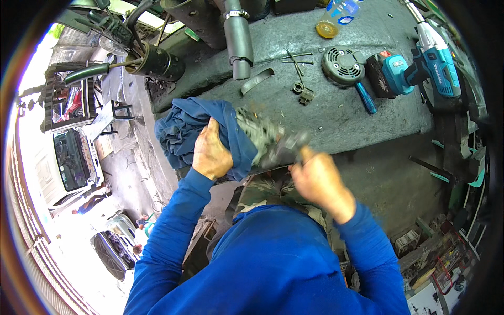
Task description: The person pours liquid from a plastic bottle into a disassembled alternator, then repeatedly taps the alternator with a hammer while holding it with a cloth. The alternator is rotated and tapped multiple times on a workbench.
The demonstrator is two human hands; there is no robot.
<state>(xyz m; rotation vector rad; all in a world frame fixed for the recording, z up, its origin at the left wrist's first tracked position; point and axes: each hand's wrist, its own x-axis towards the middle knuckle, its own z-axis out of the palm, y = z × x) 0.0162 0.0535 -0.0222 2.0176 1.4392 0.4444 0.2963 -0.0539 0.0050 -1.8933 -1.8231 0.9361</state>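
Observation:
My left hand (212, 152) presses a bunched blue cloth (181, 128) against a grey metal part (252, 131) on the near edge of the workbench. The cloth wraps the part's left side and hides much of its shape. My right hand (323, 181) is closed, just right of the part and over the bench edge. In it is a dark metal tool (286, 149), smeared by motion, so its exact kind does not show. The tool's left end is at the metal part; whether they touch I cannot tell.
On the bench (378, 128) lie a round slotted black cover (344, 66), a blue-handled tool (366, 98), a teal cordless driver (438, 65), long bolts (297, 60), a small metal fitting (304, 94) and a curved strip (257, 81). Behind stand a bottle (336, 20) and a tool-filled can (157, 63).

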